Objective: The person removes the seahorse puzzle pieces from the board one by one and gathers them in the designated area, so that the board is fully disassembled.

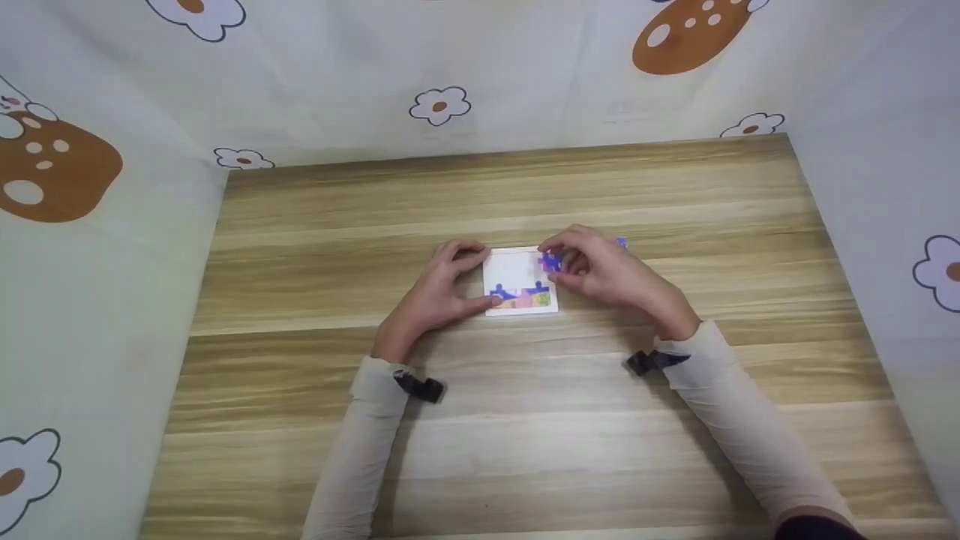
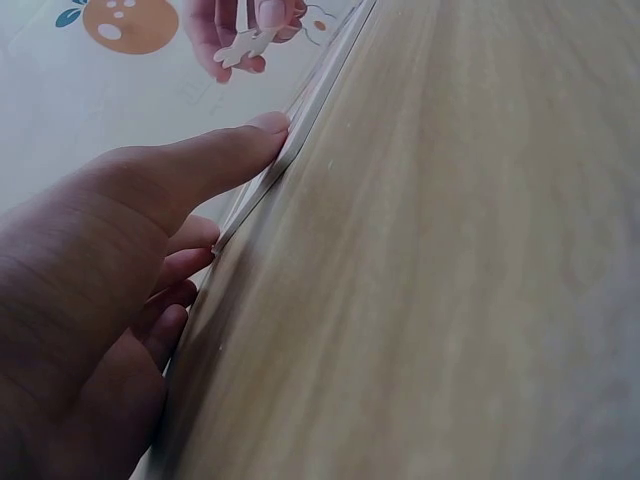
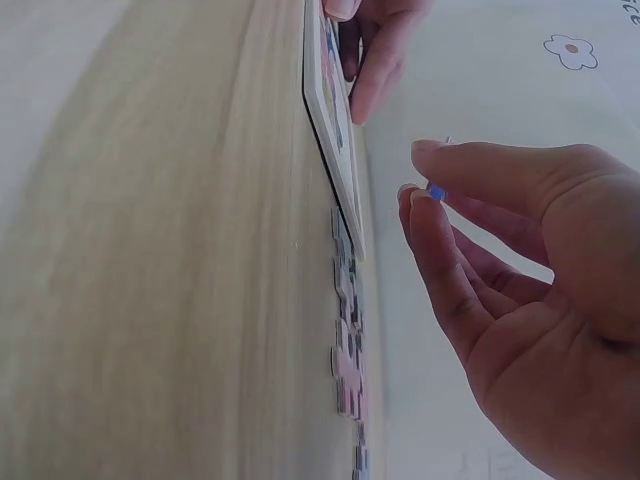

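A square white puzzle board lies on the table, with a row of colourful pieces fitted along its near side. My left hand grips the board at its left side, thumb on the near corner and fingers at the far corner. In the left wrist view its thumb lies over the board's edge. My right hand pinches a blue and pink puzzle piece between thumb and fingers. The right wrist view shows that piece held up off the board, mostly hidden by the fingertips.
Several loose puzzle pieces lie on the table beside the board; the right hand hides most of them from the head view, where a blue bit shows. The wooden table is bordered by a patterned cloth wall behind and at both sides.
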### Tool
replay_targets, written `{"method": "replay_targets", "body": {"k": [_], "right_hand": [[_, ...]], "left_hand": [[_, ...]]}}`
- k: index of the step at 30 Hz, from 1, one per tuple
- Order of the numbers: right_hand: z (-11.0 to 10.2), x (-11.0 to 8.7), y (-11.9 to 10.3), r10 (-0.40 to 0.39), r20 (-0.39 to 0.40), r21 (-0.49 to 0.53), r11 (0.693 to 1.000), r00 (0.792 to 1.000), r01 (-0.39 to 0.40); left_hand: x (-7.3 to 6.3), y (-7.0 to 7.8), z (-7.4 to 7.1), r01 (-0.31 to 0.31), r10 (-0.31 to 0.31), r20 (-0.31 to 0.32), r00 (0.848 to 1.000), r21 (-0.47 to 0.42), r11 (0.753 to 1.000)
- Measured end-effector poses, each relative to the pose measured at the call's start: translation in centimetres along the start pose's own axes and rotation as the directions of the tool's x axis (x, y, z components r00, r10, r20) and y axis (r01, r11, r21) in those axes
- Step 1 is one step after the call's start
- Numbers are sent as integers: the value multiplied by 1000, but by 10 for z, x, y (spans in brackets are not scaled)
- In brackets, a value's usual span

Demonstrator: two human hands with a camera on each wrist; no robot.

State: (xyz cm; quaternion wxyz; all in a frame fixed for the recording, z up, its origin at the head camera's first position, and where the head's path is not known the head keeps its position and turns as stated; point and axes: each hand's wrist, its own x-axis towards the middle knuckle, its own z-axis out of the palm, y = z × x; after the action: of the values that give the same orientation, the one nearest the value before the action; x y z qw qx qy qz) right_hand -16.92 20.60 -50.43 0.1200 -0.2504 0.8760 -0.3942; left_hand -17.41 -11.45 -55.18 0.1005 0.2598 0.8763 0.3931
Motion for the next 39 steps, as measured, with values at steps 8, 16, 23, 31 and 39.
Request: {"method": "replay_targets", "body": {"k": [8, 16, 23, 31, 39], "right_hand": [[0, -10, 9, -13, 0, 11, 1000, 1000, 13], [-5, -21, 12, -2, 13, -11, 1000, 1000, 2], [-15, -29, 19, 45, -13, -32, 998, 999, -45], [-26, -37, 28, 65, -45, -60, 996, 997, -67], [-34, -46, 40, 114, -47, -81, 990, 992, -118]], "left_hand": [[0, 0, 1, 6, -6, -1, 1000, -1, 1000], [-1, 0, 2, 18, -18, 4, 1000, -21, 1000], [-1, -1, 3, 6, -6, -7, 1000, -15, 1000], [-2, -1, 2, 14, -15, -16, 1000, -21, 1000], [-2, -1, 1, 7, -7, -12, 1000, -32, 999]]}}
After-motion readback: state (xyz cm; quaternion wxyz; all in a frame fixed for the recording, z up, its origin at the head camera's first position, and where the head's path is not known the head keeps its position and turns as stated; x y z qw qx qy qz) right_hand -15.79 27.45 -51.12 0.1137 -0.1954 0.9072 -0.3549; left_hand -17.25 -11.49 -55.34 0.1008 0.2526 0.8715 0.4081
